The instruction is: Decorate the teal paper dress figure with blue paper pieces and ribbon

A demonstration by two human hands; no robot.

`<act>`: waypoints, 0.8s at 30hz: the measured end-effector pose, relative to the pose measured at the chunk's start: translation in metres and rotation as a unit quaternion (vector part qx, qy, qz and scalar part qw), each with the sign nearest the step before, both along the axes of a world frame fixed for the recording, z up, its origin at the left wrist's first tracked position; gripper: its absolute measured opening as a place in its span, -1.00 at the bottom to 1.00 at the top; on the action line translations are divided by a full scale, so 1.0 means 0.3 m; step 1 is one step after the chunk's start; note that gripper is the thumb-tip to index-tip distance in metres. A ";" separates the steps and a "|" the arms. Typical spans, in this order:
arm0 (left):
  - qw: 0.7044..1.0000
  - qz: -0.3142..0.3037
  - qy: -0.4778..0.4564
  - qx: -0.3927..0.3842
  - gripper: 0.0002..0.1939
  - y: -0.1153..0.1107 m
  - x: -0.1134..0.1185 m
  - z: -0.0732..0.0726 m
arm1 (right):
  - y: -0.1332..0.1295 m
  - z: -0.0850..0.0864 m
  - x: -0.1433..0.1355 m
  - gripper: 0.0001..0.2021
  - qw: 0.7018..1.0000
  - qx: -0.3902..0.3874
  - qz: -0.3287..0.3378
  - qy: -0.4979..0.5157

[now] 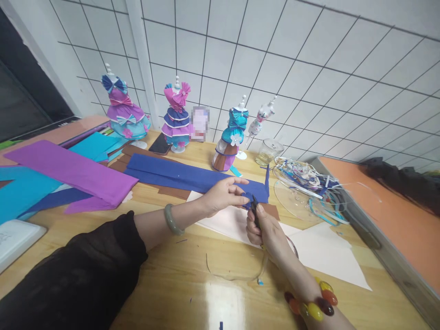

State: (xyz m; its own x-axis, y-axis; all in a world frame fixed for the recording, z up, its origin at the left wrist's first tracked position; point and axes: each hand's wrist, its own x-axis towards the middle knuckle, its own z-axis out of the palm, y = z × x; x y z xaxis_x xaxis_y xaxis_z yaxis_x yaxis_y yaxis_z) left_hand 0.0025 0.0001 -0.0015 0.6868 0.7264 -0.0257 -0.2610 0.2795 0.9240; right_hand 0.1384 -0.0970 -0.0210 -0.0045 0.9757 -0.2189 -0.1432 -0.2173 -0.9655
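Left hand (223, 197) has a little blue piece (248, 200) pinched in its fingers, right by the long blue strip (192, 176) on the counter (165, 284); right hand (267, 231)'s wrapped around a dark tool (255, 210).

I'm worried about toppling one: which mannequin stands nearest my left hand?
The teal-topped mannequin, third from the left, is nearest your left hand; the navy-bowed one, pink-topped one and slim white one stand farther off.
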 end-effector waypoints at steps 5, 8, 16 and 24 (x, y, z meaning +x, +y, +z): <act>1.000 -0.001 0.001 0.008 -0.47 0.003 -0.001 -0.001 | 0.001 0.000 -0.001 -0.60 1.000 0.002 -0.002 -0.007; 1.000 0.001 0.003 0.016 -0.46 0.005 0.000 -0.005 | 0.002 -0.001 -0.003 -0.60 1.000 0.006 -0.004 -0.015; 1.000 0.003 -0.006 0.006 -0.46 -0.004 0.001 -0.011 | 0.004 -0.005 -0.004 -0.61 1.000 0.010 -0.001 -0.012; 1.000 0.008 -0.013 -0.001 -0.46 -0.003 0.003 -0.012 | 0.003 0.004 -0.009 -0.59 1.000 0.005 0.000 -0.018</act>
State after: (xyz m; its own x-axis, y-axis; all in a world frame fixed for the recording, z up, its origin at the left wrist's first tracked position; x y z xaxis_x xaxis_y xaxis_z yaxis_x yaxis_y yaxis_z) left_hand 0.0033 -0.0007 -0.0051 0.6758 0.7371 -0.0090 -0.2896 0.2767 0.9163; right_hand 0.1356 -0.0963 -0.0198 0.0027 0.9777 -0.2098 -0.1079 -0.2083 -0.9721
